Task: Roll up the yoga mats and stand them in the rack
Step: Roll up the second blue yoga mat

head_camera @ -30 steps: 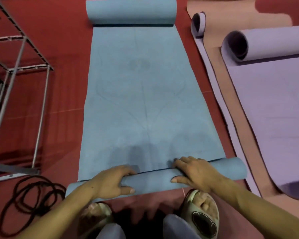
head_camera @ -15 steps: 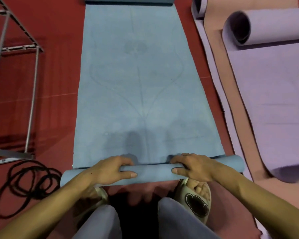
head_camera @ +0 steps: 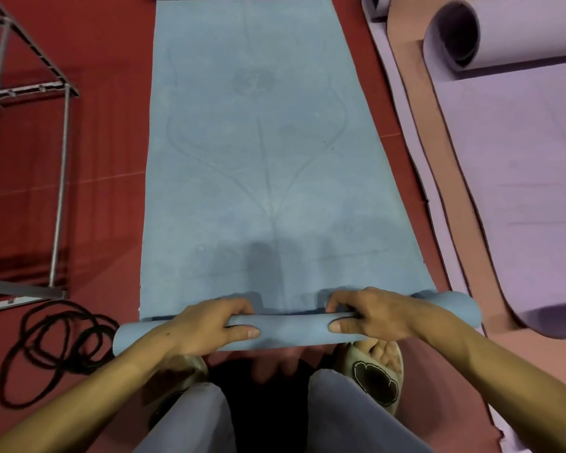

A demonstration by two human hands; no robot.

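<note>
Down near the knees, the left hand (head_camera: 209,325) and right hand (head_camera: 370,317) curl their fingers round the rolled end of the blue mat (head_camera: 275,158). Its flat part stretches far away. Left stands the metal rack (head_camera: 59,178).

Blue mat's (head_camera: 262,178) far end cut off
</note>
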